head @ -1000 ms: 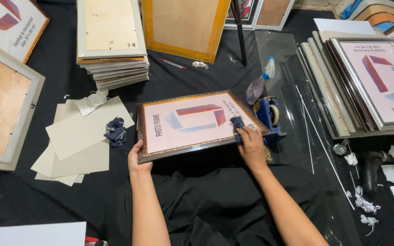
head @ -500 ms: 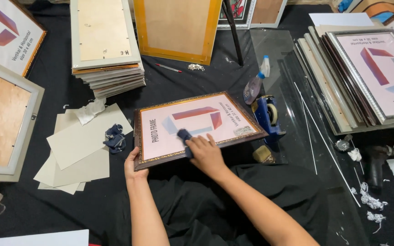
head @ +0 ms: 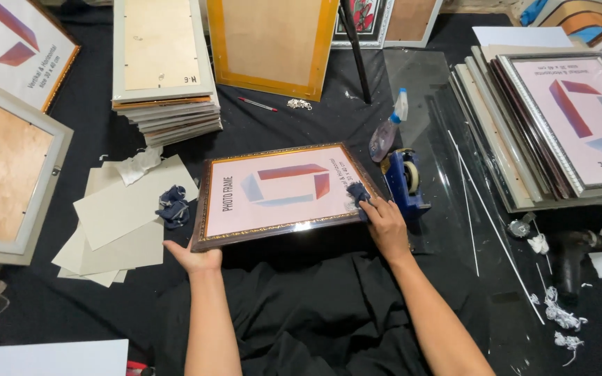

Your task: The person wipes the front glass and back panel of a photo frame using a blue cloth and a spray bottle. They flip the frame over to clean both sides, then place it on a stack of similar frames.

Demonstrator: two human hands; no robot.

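a: we find the picture frame (head: 283,195) at centre, lying flat on black cloth (head: 301,320). left hand (head: 193,257) grips its lower left corner.

b: right hand (head: 384,223) presses a blue rag (head: 357,193) against its right edge, fingers curled; tape dispenser (head: 405,181) just beside.

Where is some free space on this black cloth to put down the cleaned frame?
One free patch lies behind the photo frame, bordered by the frame stack, the red pen and the spray bottle. Another lies near the left forearm, below the cardboard sheets. The right side, around the tape dispenser and glass sheet, is crowded.
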